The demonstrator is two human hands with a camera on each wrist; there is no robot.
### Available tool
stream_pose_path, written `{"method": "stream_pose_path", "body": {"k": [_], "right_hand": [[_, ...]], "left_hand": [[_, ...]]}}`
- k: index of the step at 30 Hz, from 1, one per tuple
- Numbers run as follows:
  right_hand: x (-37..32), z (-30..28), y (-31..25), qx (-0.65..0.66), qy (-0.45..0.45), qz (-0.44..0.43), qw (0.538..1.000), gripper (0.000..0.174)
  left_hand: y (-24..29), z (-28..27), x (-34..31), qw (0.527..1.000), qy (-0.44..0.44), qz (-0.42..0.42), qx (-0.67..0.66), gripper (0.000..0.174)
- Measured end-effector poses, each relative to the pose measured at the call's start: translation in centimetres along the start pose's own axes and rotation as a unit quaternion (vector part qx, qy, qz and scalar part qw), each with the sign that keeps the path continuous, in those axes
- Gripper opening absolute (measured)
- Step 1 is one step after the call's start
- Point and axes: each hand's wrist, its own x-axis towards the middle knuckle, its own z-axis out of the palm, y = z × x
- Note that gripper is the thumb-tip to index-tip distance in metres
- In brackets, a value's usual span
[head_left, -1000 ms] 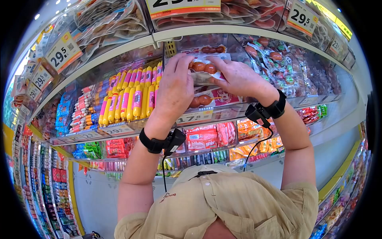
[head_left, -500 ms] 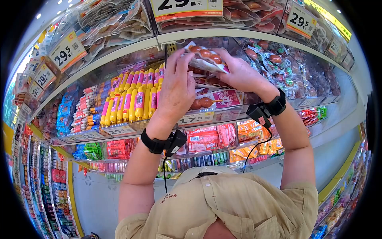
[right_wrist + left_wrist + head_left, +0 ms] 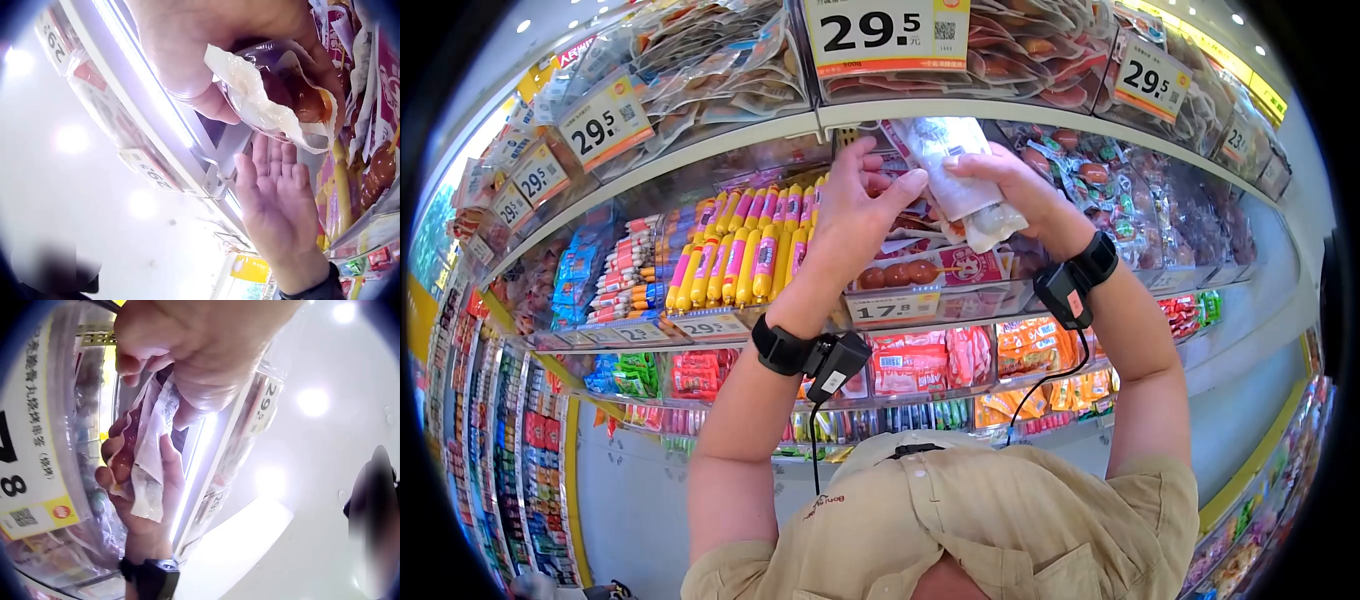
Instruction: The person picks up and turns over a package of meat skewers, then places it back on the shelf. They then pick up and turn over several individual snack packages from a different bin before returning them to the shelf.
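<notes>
My right hand (image 3: 1030, 195) grips clear-and-white packets of skewered meatballs (image 3: 955, 175), tilted above the bin with their white backs up. In the right wrist view the packet's crimped end (image 3: 262, 100) shows brown meatballs inside. Thumb on one side and fingers on the other, the right hand (image 3: 153, 494) holds them in the left wrist view. Just left of the packets, my left hand (image 3: 850, 215) holds nothing; its palm (image 3: 278, 200) faces the packets in the right wrist view, fingers loosely extended. More meatball skewer packs (image 3: 910, 272) lie in the bin below.
Yellow-wrapped sausages (image 3: 745, 262) fill the bin to the left, and small clear packs (image 3: 1100, 180) the one to the right. A shelf edge with large price signs (image 3: 890, 35) runs above. Red and orange packs (image 3: 1035, 345) line the lower shelf.
The packets rose from the bin and turned, so their white backs now face up. My left hand has come away from them to the left, while the right hand keeps its grip.
</notes>
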Motion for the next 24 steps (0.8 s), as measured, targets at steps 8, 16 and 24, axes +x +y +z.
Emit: {"method": "stream_pose_path", "body": {"k": [8,16,24], "right_hand": [[3.4,-0.1,2.1,-0.323,0.066,-0.111,0.938,0.067],[1.9,1.3,-1.2,-0.404,-0.073,-0.020,0.912,0.074],[2.6,0.0,0.9,-0.457,-0.039,-0.170,0.872,0.058]], "left_hand": [[0.8,2.2,1.2,0.933,-0.121,-0.185,-0.283,0.052],[-0.4,1.8,1.8,0.912,-0.115,-0.191,-0.345,0.036],[-0.4,1.7,1.5,0.871,-0.090,-0.180,-0.449,0.029]]}}
